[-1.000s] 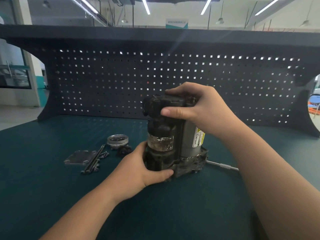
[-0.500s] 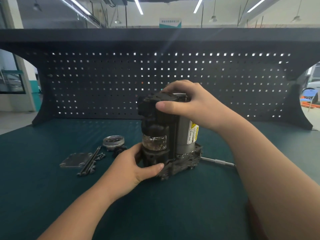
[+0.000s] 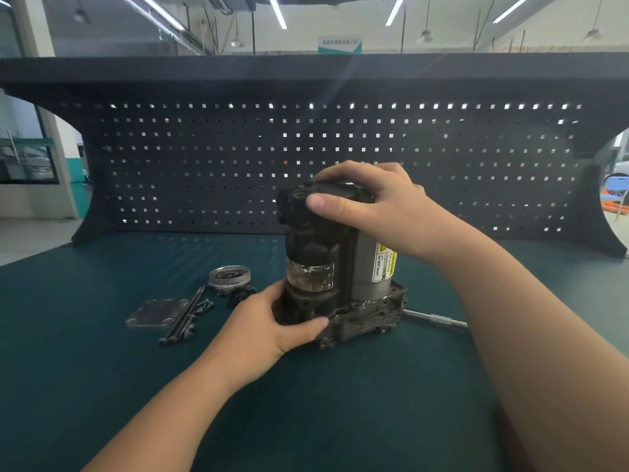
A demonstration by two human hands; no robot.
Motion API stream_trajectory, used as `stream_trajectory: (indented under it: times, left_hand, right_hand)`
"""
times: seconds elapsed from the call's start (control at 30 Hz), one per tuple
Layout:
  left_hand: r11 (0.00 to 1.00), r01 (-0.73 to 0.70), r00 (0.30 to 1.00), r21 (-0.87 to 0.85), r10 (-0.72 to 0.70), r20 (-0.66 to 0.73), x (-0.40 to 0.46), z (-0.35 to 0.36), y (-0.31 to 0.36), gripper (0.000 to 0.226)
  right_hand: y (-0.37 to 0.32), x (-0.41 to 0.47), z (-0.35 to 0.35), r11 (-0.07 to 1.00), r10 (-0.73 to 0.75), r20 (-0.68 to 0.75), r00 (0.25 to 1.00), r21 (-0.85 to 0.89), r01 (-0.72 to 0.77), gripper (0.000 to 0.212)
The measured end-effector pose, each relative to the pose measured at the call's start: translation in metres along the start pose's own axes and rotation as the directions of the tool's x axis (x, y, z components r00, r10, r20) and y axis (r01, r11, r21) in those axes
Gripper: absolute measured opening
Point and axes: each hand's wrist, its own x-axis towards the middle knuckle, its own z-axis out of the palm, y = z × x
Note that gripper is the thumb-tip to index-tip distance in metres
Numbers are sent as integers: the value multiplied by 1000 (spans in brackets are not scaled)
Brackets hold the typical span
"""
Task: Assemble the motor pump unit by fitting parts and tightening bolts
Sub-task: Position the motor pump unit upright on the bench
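Observation:
The motor pump unit [image 3: 326, 267] stands upright on the green mat, a dark cylinder beside a grey one with a yellow warning label. My right hand [image 3: 377, 202] grips its black top from above, thumb on the front. My left hand [image 3: 269, 321] grips the lower left of its base, thumb along the front edge. Left of the unit lie a square metal plate [image 3: 155, 313], several long bolts [image 3: 185, 316], a round metal ring part [image 3: 229, 277] and a small black part [image 3: 240, 296].
A metal tool shaft [image 3: 435, 318] sticks out on the mat behind the unit's right side, partly hidden by my right forearm. A dark pegboard [image 3: 204, 158] walls off the back of the bench [image 3: 102, 386].
Both hands keep the same grip on the unit. It stays upright with barely any shift; mostly the camera view has moved slightly.

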Motion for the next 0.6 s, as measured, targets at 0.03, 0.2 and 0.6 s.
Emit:
stream_trajectory:
  times: [0.03,0.2,0.6]
  left_hand:
    - [1000,-11,1000,-2,11,3,0,0,0,40]
    - [995,-86,996,-52,85,-10,-1,3,-1,51]
    - [990,-77,996,-121,83,45,0,-2,6,67]
  right_hand:
    - [1,1,1,1000,3,-4,1000,-16,-3,60]
    - [4,2,3,1000,16,-1,1000,16,-16,57]
    - [6,7,4,983,52,-40,998,179,-44,65]
